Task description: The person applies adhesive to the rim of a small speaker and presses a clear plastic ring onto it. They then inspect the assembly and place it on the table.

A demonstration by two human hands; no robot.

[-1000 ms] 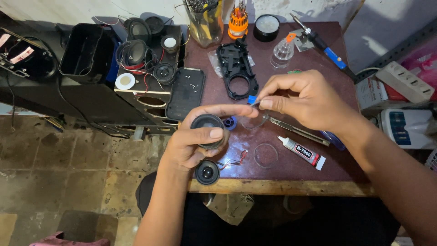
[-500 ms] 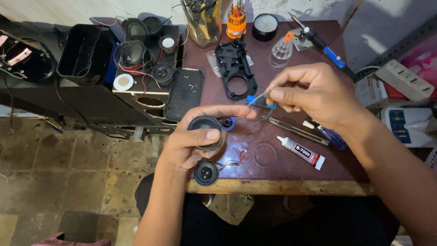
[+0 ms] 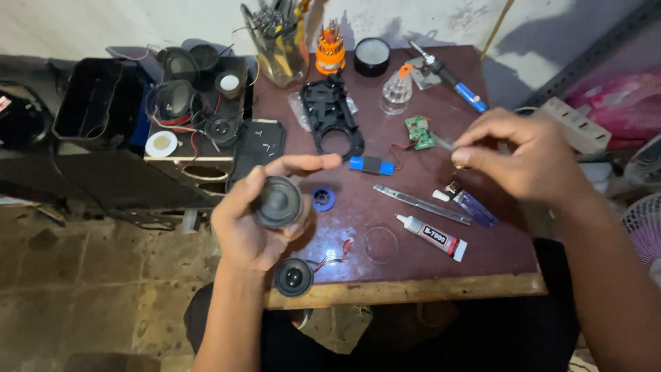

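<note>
My left hand [image 3: 244, 227] grips a small round black speaker [image 3: 279, 202], held up over the table's left edge with thumb and forefinger spread around it. My right hand [image 3: 523, 162] hovers over the table's right side, fingers pinched on a thin metal tool [image 3: 445, 143]. Its tip points at a small green circuit board [image 3: 418, 132] with a red wire. A blue and black piece [image 3: 370, 165] lies between the two hands. A second small speaker [image 3: 294, 277] with red wires rests at the front edge, below my left hand.
On the dark red table [image 3: 482, 269] lie a glue tube [image 3: 432, 236], a metal blade [image 3: 420, 204], a blue spool [image 3: 323, 199], a black plastic frame [image 3: 334, 124], a clear bottle [image 3: 397, 93] and a soldering iron [image 3: 447, 84]. Speaker parts [image 3: 179, 103] crowd a cabinet to the left.
My right hand has pulled away from the speaker and moved right toward the circuit board. The blue piece now lies on the table. My left hand has lifted and turned the speaker.
</note>
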